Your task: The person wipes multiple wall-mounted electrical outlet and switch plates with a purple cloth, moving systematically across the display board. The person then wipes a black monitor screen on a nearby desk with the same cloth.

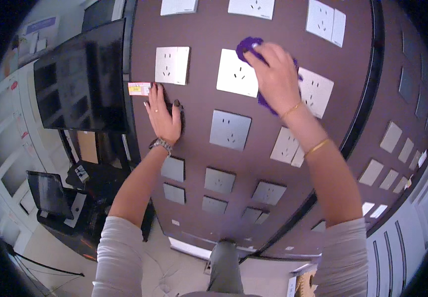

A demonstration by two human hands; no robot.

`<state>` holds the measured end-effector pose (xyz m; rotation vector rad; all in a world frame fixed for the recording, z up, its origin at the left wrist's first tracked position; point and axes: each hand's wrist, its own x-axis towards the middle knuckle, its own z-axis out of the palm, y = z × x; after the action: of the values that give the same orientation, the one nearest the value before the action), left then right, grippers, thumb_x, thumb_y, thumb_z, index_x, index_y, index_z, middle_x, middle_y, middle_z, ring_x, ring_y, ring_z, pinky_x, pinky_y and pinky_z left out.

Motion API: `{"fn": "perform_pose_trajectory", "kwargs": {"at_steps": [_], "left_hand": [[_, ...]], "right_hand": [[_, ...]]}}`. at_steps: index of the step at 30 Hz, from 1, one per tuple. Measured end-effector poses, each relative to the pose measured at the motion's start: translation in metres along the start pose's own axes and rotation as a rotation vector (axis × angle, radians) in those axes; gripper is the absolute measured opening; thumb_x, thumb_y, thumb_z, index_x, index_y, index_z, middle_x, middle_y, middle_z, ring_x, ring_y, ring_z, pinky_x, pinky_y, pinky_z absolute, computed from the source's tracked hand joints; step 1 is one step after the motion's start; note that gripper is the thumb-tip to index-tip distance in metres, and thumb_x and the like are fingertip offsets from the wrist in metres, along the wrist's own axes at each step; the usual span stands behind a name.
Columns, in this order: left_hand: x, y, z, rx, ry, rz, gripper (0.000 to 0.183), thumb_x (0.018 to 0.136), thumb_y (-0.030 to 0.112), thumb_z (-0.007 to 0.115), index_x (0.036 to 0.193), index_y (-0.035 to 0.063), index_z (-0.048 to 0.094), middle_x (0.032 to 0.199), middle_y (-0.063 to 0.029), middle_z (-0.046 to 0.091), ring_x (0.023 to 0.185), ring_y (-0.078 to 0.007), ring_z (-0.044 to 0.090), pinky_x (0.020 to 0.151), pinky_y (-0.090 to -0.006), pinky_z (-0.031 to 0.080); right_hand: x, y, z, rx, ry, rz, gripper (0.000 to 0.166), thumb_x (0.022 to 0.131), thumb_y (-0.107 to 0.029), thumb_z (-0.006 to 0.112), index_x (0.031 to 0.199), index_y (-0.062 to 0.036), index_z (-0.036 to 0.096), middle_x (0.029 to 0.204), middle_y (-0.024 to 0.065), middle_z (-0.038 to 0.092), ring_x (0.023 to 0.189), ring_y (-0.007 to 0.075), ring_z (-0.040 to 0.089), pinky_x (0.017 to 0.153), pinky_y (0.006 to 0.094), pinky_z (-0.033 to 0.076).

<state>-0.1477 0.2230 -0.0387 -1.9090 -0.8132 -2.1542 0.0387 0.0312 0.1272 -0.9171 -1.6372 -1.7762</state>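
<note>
A brown display panel (199,33) bearing rows of wall sockets stands in front of me. My right hand (273,74) grips a purple cloth (249,46) at the upper right corner of a white wall socket (236,74); part of the cloth hangs below the hand. Right of it, a white socket (320,89) is partly covered by my wrist. My left hand (164,115) lies on the panel with fingers apart, its fingertips by a red and white price label (138,89). Just above them is a white socket with a side strip (172,65). A grey socket (230,130) sits between my forearms.
Left of the panel are a large black screen (82,80) and a dark desk with a monitor (48,193). A black frame strip (362,85) divides the panel from another with more sockets on the right. Cables (164,274) lie on the floor.
</note>
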Motion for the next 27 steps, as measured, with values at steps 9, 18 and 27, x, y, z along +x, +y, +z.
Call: {"fn": "perform_pose_trajectory", "kwargs": {"at_steps": [9, 18, 27], "left_hand": [[-0.008, 0.003, -0.014, 0.036, -0.233, 0.421, 0.065, 0.081, 0.022, 0.055, 0.142, 0.0076, 0.04, 0.15, -0.0173, 0.031, 0.141, -0.038, 0.023, 0.113, -0.0567, 0.016], [-0.007, 0.002, -0.014, 0.084, -0.252, 0.388, 0.066, 0.079, 0.024, 0.059, 0.141, 0.0107, 0.041, 0.15, -0.0125, 0.032, 0.141, -0.0334, 0.023, 0.113, -0.0547, 0.02], [-0.004, 0.003, -0.019, 0.127, -0.211, 0.422, 0.067, 0.08, 0.024, 0.059, 0.14, 0.0056, 0.037, 0.147, -0.013, 0.035, 0.139, -0.0326, 0.027, 0.114, -0.0523, 0.02]], "right_hand": [[0.036, -0.016, 0.023, -0.047, 0.022, -0.145, 0.022, 0.073, -0.007, 0.06, 0.094, -0.0087, 0.069, 0.094, 0.0042, 0.059, 0.099, 0.0226, 0.054, 0.078, 0.0317, 0.053], [0.036, -0.061, 0.044, 0.085, -0.325, -0.456, 0.009, 0.075, -0.012, 0.059, 0.079, -0.0081, 0.065, 0.085, 0.0035, 0.058, 0.092, 0.0204, 0.055, 0.075, 0.0315, 0.05], [0.042, -0.048, 0.01, -0.196, -0.508, -0.749, 0.022, 0.078, -0.018, 0.058, 0.097, -0.0129, 0.067, 0.104, -0.001, 0.056, 0.106, 0.0164, 0.049, 0.082, 0.0306, 0.042]]}}
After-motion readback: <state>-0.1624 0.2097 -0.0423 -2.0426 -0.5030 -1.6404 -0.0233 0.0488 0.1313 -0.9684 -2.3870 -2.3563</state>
